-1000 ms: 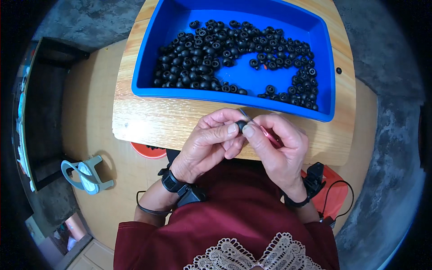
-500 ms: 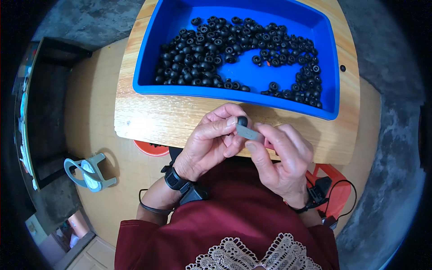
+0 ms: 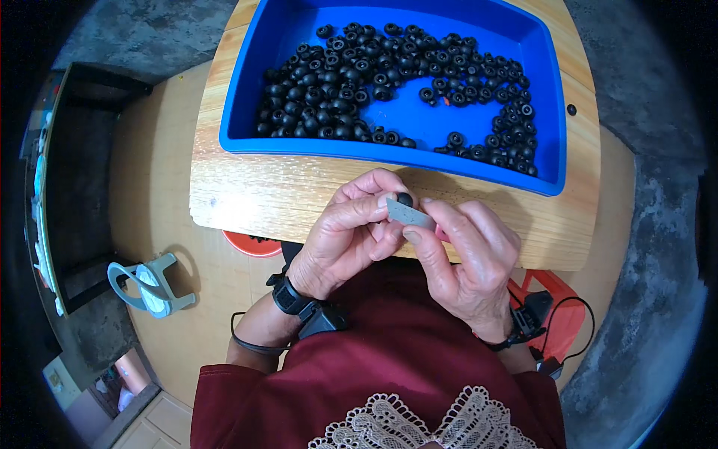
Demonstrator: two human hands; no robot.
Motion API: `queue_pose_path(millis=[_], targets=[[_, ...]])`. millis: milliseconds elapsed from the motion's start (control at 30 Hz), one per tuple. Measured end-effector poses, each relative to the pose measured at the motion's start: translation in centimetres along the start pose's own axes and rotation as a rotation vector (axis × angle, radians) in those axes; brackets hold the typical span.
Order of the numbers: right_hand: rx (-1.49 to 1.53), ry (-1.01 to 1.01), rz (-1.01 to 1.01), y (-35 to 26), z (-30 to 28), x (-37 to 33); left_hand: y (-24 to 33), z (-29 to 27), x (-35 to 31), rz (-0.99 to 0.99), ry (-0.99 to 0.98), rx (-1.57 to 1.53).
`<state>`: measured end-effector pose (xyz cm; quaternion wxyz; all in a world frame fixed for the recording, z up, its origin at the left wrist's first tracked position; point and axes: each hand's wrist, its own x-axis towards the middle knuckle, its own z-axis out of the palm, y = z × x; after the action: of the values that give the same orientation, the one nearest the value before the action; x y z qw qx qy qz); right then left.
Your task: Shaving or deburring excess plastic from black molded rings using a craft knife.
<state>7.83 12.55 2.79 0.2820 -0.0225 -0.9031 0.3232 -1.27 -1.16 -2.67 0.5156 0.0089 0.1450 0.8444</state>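
Observation:
My left hand (image 3: 348, 221) is closed, pinching a small round black rubber part (image 3: 404, 199) between thumb and fingers. In my right hand (image 3: 475, 251), the thumb and forefinger grip a flat grey blade (image 3: 410, 216) with a slanted end. Something pink shows at the blade's right end, mostly covered by the fingers. The blade lies against the near side of the black part. Both hands are just in front of a blue plastic tray (image 3: 318, 147), where many similar black rubber parts (image 3: 329, 93) lie heaped, mainly at the left and back.
The tray sits on a wooden table (image 3: 292, 187). A loose black piece (image 3: 571, 110) lies right of the tray. Below the table are a red basin (image 3: 254, 246) at left and a red stool (image 3: 566, 322) at right. A grey-blue plastic stool (image 3: 166, 288) stands on the floor farther left.
The blade has tilted and shifted slightly left, now covering more of the black part's near side. Both hands keep their grips and nearly the same place.

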Motion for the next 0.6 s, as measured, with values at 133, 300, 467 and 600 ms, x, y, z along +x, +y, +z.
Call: queue_pose_path(millis=[133, 300, 467, 600], targets=[[0.007, -0.023, 0.006, -0.1, -0.2, 0.1, 0.2, 0.2, -0.2, 0.001, 0.033, 0.026], [0.032, -0.047, 0.030, -0.1, -0.3, 0.1, 0.3, 0.2, -0.3, -0.004, 0.044, 0.051], [0.074, -0.057, 0.057, 0.2, -0.2, -0.4, 0.5, 0.2, -0.4, -0.022, 0.058, 0.055], [-0.020, -0.055, 0.230, 1.1, -0.9, -0.5, 0.7, 0.3, -0.7, -0.046, 0.000, 0.042]])
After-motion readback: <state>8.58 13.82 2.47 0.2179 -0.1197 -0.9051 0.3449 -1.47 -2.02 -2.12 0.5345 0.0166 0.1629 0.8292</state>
